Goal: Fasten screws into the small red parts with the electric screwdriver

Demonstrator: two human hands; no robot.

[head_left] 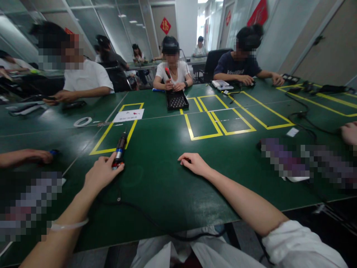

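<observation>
My left hand (102, 171) is closed on the handle of an electric screwdriver (121, 146), a dark cylinder with a blue and silver band. Its tip points away from me, over the yellow taped frame (103, 152). A black cable (134, 207) runs across the table toward my lap. To the right, my right hand (196, 164) rests on the green tabletop (156, 178), holding nothing, its fingers loosely bent with a gap at the thumb. Beyond the screwdriver lies a white printed sheet (128, 115).
Across the table, a person holds a red-handled tool (167, 72) above a black tray (178, 104) of small parts. A white tape roll (82, 122) lies at left. Yellow tape (206, 137) marks the table. Other people's hands (41, 156) reach in from both sides.
</observation>
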